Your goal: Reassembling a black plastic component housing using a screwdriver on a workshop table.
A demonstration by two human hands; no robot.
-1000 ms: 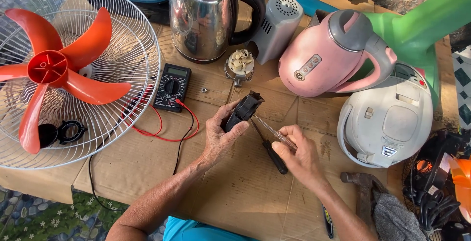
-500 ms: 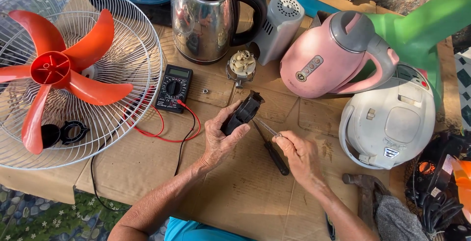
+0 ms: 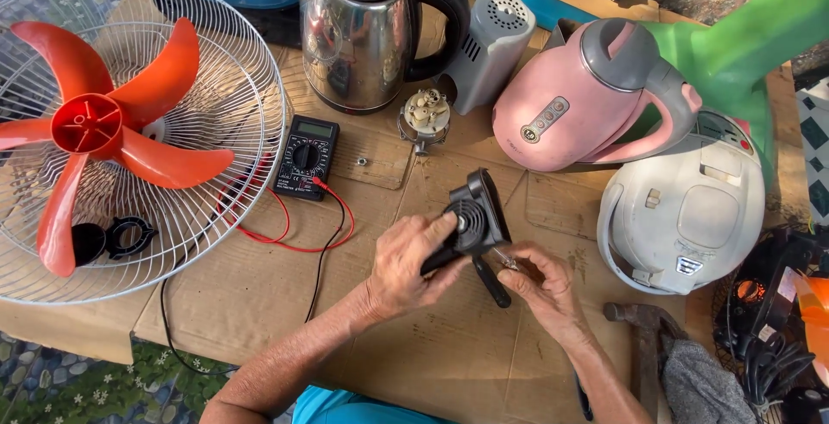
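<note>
Cardboard-covered surface (image 3: pixel 259 303): left hand (image 3: pixel 406 264) grips a black vented housing (image 3: pixel 473 221); right hand (image 3: pixel 540 281) clasps a screwdriver (image 3: pixel 492 281) touching it.

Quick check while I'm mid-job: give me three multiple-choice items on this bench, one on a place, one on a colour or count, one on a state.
1. Where does the multimeter lie?
A. beside the fan grille
B. on the white cooker
C. under the pink kettle

2. What colour are the fan blades?
A. blue
B. red-orange
C. white

3. What is the left hand doing?
A. resting flat on the cardboard
B. gripping the black part
C. lifting the steel kettle

Answers: 1 A, it sits on the cardboard at the grille's right edge. 2 B, all the blades show red-orange. 3 B, its fingers wrap the black part while the right hand works a tool at it.
</note>
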